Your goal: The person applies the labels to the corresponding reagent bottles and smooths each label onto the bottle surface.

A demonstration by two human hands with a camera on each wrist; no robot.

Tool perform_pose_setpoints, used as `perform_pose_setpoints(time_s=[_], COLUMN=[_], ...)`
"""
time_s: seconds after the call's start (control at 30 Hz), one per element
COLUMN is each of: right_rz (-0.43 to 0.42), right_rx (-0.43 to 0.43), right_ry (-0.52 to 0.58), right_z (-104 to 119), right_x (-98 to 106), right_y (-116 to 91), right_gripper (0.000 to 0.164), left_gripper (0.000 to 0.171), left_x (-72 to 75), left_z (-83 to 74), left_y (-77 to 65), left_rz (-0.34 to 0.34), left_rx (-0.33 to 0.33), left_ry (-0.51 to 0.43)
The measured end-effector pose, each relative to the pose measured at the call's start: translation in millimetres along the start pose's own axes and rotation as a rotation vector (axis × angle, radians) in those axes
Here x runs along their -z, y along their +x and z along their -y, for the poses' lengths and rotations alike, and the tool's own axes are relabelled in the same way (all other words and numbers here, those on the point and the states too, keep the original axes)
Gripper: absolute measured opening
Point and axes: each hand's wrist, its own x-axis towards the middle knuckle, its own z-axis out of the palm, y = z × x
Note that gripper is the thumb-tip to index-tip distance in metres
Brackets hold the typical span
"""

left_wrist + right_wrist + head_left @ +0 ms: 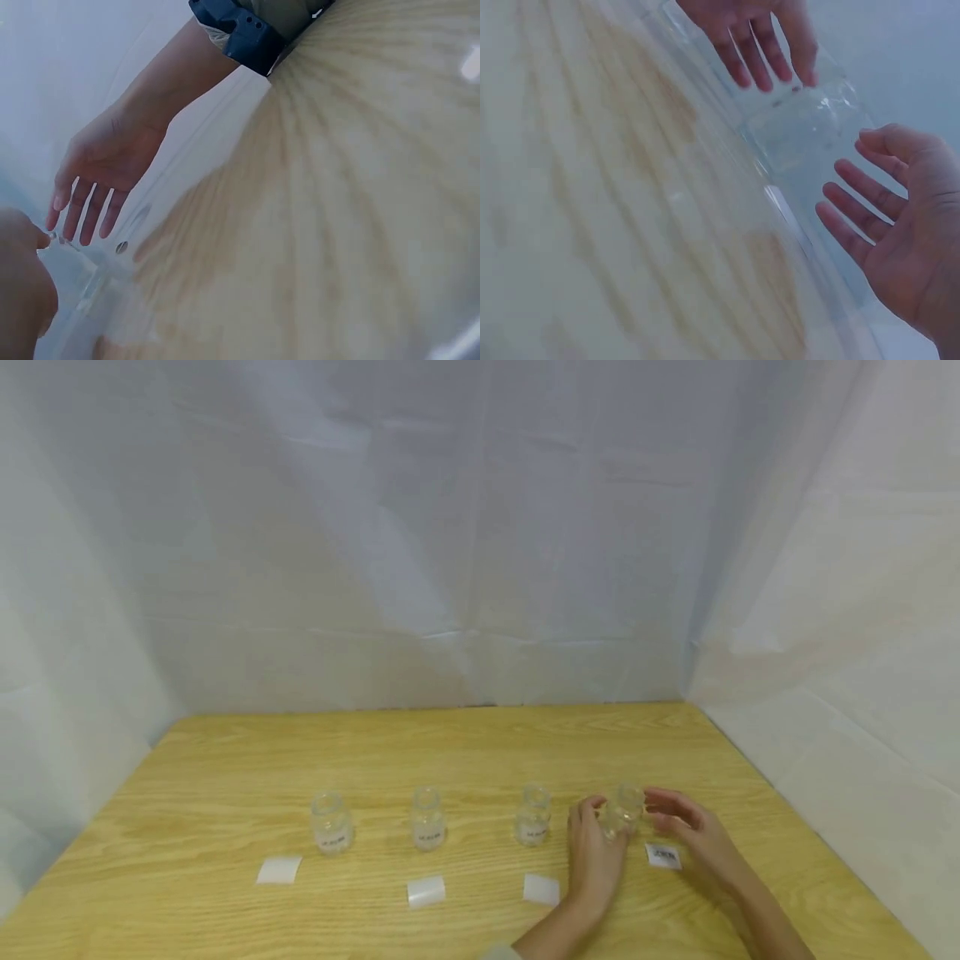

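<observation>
A small clear glass jar (pixel 628 799) is at the right of the row, tilted slightly. My left hand (pixel 597 860) holds it from the left, thumb on the near side and fingertips reaching behind. Beside the jar's right side is my right hand (pixel 697 833), with fingers extended and slightly bent, holding nothing. In the right wrist view the right hand (pixel 904 210) faces the glass with spread fingers. No label shows on this jar. A white sticker (pixel 663 856) with dark print lies on the table, just below the right fingers.
Three more glass jars, a left one (pixel 332 822), a middle one (pixel 428 818) and a right one (pixel 533 815), stand upright with printed labels. Blank white slips (pixel 279 870), (pixel 426 891), (pixel 542 888) lie before them. White sheeting (pixel 450 568) surrounds the wooden table (pixel 225 760).
</observation>
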Motion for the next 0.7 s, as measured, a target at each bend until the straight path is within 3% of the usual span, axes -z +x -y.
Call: perform_pose_setpoints(time_s=[0.17,0.27,0.37,0.6,0.7], right_rz=[-0.022,-0.019,-0.013,0.034,0.084], right_rx=[0.041,0.013,-0.027,0.133,0.153], right_ry=[-0.134,-0.203,-0.229,-0.438,-0.419], right_z=[0,1,0,-7,-6], right_x=[10,11,11,11,11], right_y=[-16,-27,-33,-34,-35], right_gripper=[0.026,0.024,0.024,0.021,0.021], left_gripper=[0.027,0.021,0.020,0.024,0.026], left_x=[1.6,1.9,2.0,1.1,0.0], left_z=[0.4,3.8,8.4,13.0,13.2], left_y=[-12.0,-17.0,-18.6,-19.6,-19.3], left_rz=[0.046,0.108,0.125,0.160,0.158], left_rx=[-0.094,-0.120,-0.160,-0.250,-0.292], left_ry=[0.024,0.104,0.209,0.374,0.445])
